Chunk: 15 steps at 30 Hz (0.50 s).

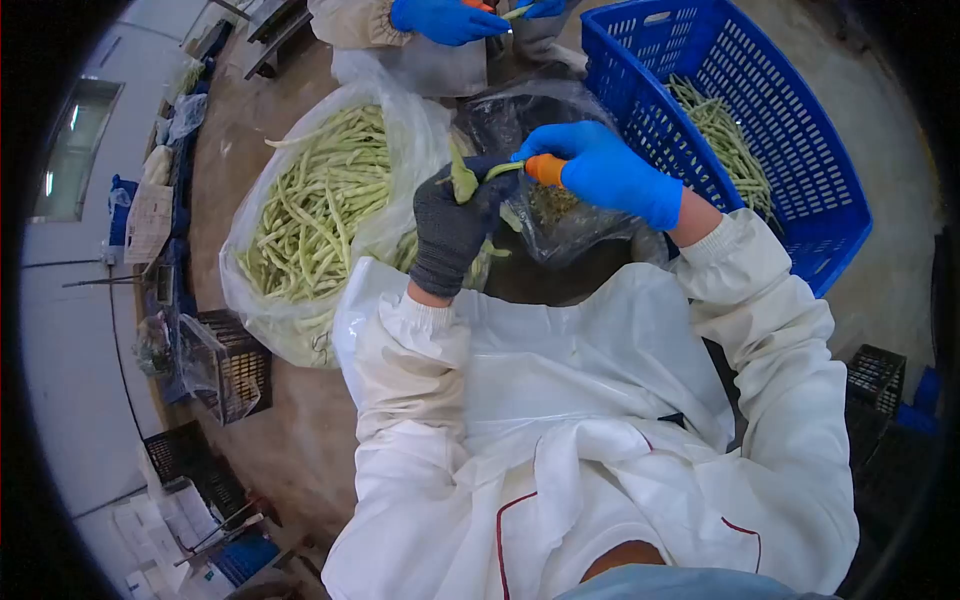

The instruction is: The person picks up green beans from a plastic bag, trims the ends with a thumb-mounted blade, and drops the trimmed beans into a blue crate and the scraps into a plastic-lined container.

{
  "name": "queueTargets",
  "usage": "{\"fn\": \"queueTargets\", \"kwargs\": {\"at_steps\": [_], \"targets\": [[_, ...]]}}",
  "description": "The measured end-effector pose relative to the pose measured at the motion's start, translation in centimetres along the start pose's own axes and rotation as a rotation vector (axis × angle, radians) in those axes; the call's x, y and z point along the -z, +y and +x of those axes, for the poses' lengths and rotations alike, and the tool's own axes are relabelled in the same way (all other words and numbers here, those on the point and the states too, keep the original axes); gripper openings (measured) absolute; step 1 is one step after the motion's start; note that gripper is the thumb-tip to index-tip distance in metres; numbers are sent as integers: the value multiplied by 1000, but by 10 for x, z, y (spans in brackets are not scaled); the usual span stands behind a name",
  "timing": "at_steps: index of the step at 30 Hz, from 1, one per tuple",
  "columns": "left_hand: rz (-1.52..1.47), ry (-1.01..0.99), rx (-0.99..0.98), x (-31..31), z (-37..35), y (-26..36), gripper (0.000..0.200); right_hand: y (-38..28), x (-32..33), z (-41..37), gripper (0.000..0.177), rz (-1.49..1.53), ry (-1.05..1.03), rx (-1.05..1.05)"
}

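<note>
My left hand [450, 230], in a dark grey knit glove, is closed around several green beans [463, 183], whose ends stick out past the fingers. My right hand [610, 178], in a blue glove, grips an orange-handled tool [545, 169]; its working end is too small to make out. The tool's tip meets a bean [503, 170] between the two hands. Left of my left hand stands a clear plastic bag [236, 262] full of long green beans [325, 200]. Below my right hand lies a dark plastic bag [600, 232] with small scraps inside.
A blue perforated crate [815, 170] with green beans [722, 140] stands at the right. Opposite me, another person's blue-gloved hand [447, 20] works with an orange-handled tool. Dark crates [235, 365] and plastic bags line the left wall; another black crate [875, 378] is at far right.
</note>
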<state>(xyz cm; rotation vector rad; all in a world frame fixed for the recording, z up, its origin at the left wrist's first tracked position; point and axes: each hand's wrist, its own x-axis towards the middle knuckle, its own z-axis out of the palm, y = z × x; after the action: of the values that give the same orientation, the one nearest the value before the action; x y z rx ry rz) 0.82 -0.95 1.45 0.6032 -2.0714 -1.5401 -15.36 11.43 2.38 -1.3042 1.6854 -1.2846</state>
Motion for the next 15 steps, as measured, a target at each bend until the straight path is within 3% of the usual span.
{"fn": "queueTargets", "kwargs": {"at_steps": [2, 5, 8, 10, 13, 15], "targets": [[52, 36, -23, 5, 2, 10, 16, 0, -1, 3, 16, 21, 7, -24], [-106, -78, 174, 11, 3, 21, 15, -6, 2, 4, 17, 51, -36, -41], [-232, -199, 200, 9, 0, 18, 18, -4, 3, 1, 18, 185, -148, -127], [-230, -156, 180, 6, -1, 21, 19, 3, 4, 1, 19, 194, -163, -207], [-334, 99, -14, 15, 8, 11, 14, 2, 17, 2, 22, -444, 4, -172], [-399, 322, -114, 36, 18, 22, 14, 27, 34, 7, 23, -680, 118, -248]]}}
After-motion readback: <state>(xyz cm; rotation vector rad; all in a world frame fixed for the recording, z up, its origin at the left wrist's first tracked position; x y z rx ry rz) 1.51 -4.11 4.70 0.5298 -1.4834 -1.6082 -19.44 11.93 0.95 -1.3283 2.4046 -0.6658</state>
